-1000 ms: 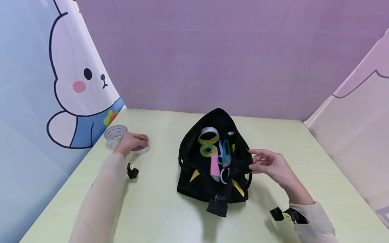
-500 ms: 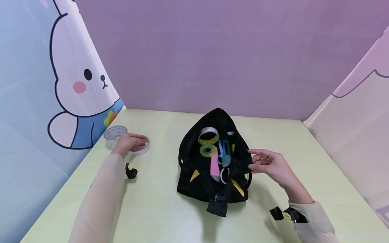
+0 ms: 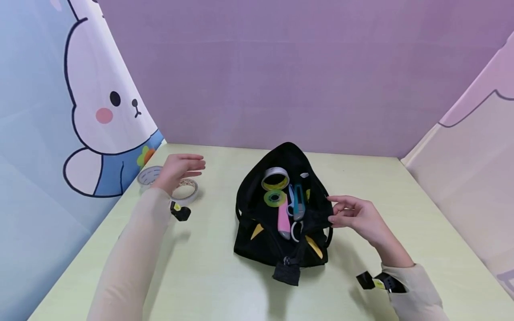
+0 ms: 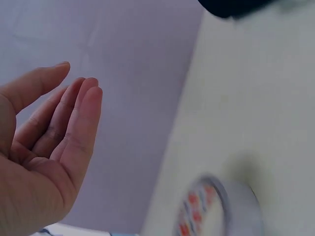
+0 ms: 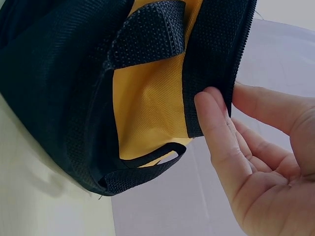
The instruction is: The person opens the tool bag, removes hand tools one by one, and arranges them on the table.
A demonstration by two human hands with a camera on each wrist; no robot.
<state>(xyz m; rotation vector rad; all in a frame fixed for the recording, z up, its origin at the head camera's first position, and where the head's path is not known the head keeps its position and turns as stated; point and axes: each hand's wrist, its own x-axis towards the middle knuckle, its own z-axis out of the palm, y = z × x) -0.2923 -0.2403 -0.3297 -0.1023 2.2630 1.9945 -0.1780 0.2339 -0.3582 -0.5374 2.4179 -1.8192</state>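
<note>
My left hand (image 3: 178,171) is raised with its fingers extended and nothing in its grasp. Just below it, a roll of tape (image 3: 188,199) lies on the table; the left wrist view shows the roll (image 4: 243,206) apart from the fingers. My right hand (image 3: 359,218) pinches the zippered edge of a black bag (image 3: 261,252) between thumb and fingers, holding its mouth wide. Inside the bag are a white-and-yellow tape roll (image 3: 276,170), a green tape roll (image 3: 270,199), a pink-handled cutter (image 3: 283,220), a teal utility knife (image 3: 298,207) and scissors with white loops (image 3: 294,237).
Another clear tape roll (image 3: 147,175) stands at the table's left edge, partly behind the left hand. The pale table (image 3: 217,276) meets a purple backdrop (image 3: 281,80) at the back. A strap (image 5: 147,174) loops from the bag's side.
My left hand has let go of the tape roll on the table and risen away from it, fingers straightened. The right hand and the bag stay as they were.
</note>
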